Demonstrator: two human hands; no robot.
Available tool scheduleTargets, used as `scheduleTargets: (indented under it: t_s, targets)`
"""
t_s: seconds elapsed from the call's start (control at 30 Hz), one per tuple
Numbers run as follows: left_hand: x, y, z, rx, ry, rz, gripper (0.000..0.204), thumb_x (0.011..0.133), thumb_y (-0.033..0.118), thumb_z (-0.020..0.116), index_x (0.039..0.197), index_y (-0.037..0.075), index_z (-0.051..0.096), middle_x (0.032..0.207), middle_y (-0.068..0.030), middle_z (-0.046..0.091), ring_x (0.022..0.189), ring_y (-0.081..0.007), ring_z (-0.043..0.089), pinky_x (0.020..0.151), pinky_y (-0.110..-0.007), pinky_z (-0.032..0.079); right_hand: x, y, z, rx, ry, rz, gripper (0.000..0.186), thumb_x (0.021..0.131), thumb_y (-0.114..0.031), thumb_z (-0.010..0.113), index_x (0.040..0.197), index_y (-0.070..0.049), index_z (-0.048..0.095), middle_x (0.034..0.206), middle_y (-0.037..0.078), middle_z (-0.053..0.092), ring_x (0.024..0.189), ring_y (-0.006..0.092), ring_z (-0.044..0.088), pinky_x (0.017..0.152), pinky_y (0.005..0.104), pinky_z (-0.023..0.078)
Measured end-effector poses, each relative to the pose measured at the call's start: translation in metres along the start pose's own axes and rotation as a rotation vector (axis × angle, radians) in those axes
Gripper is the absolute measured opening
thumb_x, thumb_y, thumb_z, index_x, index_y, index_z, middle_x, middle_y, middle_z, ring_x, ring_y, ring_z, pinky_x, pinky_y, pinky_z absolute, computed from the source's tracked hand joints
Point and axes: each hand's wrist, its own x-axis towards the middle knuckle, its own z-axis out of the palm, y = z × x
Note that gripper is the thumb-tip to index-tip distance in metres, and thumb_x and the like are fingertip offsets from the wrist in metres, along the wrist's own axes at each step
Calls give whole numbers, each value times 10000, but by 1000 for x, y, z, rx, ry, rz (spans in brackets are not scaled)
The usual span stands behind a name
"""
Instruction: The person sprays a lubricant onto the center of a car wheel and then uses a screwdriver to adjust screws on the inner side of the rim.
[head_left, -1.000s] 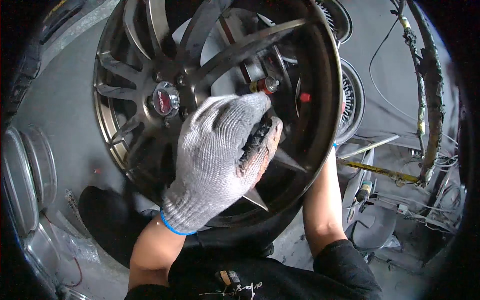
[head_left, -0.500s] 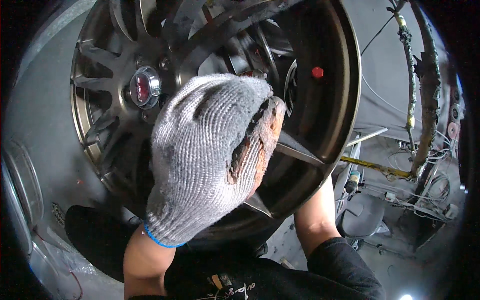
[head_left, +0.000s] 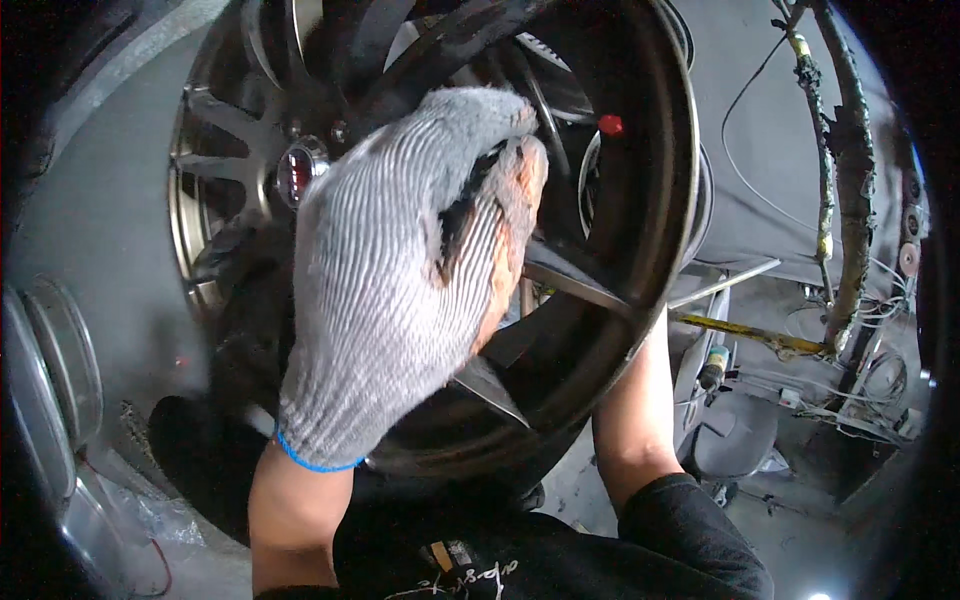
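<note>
A dark bronze multi-spoke alloy wheel (head_left: 655,230) with a red centre cap (head_left: 297,170) stands tilted in front of me. My left hand (head_left: 400,270), in a grey knit glove stained black and orange at the fingers, is raised over the spokes with its back toward me and its fingers curled together. Whether it grips anything I cannot tell. My right forearm (head_left: 632,420) reaches up behind the wheel's lower right rim, and the hand itself is hidden behind the rim. A small red valve cap (head_left: 610,125) shows inside the barrel.
Silver rims (head_left: 45,380) lean at the far left above a crumpled plastic sheet (head_left: 140,520). A grimy pole with wires (head_left: 842,200) and a yellow bar (head_left: 750,335) stand to the right, beside more cables. Another wheel (head_left: 703,200) peeks out behind the bronze one.
My gloved left hand has risen closer to the camera and now covers more of the spokes. The wheel fills more of the view, and its centre cap has shifted to the left.
</note>
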Motion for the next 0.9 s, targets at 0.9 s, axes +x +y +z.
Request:
scheduleTargets:
  t_s: [0.9]
  targets:
    - [-120, 25, -216, 77, 514, -326, 292, 1000, 139, 597, 1243, -15, 650, 1102, -88, 710, 958, -167, 680, 820, -306, 566, -158, -101, 82, 304, -359, -346, 563, 917, -41, 716, 1395, 111, 459, 1260, 205, 630, 1123, 186, 614, 993, 323, 474]
